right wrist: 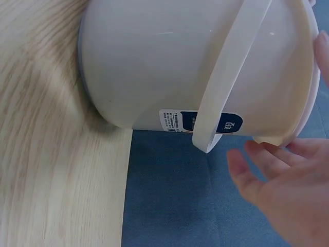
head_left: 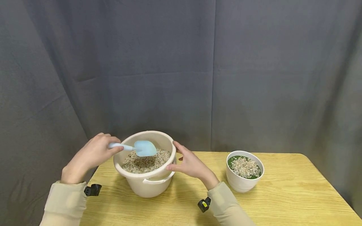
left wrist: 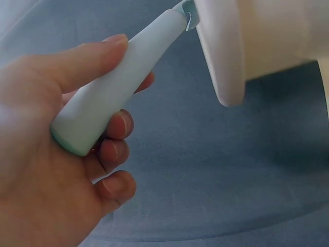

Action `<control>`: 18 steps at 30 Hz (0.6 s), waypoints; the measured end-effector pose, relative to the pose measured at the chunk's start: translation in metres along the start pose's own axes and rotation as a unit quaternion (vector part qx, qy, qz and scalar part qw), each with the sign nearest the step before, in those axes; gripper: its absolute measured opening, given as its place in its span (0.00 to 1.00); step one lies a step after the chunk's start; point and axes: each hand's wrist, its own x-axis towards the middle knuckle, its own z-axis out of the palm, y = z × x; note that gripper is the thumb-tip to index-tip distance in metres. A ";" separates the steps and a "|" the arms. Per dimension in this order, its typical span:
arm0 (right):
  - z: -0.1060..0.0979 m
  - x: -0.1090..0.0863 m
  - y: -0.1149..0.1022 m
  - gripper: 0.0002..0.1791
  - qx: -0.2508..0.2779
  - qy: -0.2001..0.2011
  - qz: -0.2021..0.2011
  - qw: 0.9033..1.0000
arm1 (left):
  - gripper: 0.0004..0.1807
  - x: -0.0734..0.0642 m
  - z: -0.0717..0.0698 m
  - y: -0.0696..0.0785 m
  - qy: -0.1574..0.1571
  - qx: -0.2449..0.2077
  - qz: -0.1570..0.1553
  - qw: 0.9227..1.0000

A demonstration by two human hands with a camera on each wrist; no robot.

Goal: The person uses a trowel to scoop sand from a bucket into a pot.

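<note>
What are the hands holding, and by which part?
The left hand grips the blue shovel by its handle; the right hand holds the bucket at its rim.

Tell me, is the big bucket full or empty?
Neither: the bucket is partly filled. Gravel lies inside, with bare inner wall showing above it, beneath the scoop in the left hand.

1. Head view: from my head, forward and down across the table toward the curtain; widest, farthest.
2. Left wrist view: from my wrist, close on my left hand and trowel; bucket at upper right.
3. Right wrist view: from my wrist, close on the bucket wall, shown sideways, and my right hand.
4. Shared: bucket, all three; trowel, head and left wrist.
</note>
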 end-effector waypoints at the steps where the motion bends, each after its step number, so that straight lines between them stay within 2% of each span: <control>1: 0.000 0.001 0.001 0.57 0.000 -0.001 0.001 1.000 | 0.07 0.000 0.001 -0.002 -0.004 0.003 0.001 1.000; 9: 0.003 0.001 0.003 0.60 0.005 0.004 0.011 1.000 | 0.04 0.004 -0.004 -0.008 -0.056 0.040 -0.012 0.998; 12: 0.004 0.000 0.004 0.60 0.003 0.010 0.011 1.000 | 0.04 0.009 -0.009 -0.009 -0.082 0.060 -0.008 0.995; 18: 0.006 0.000 0.004 0.60 0.006 0.014 0.018 1.000 | 0.11 0.021 -0.018 -0.003 -0.124 0.096 0.014 0.987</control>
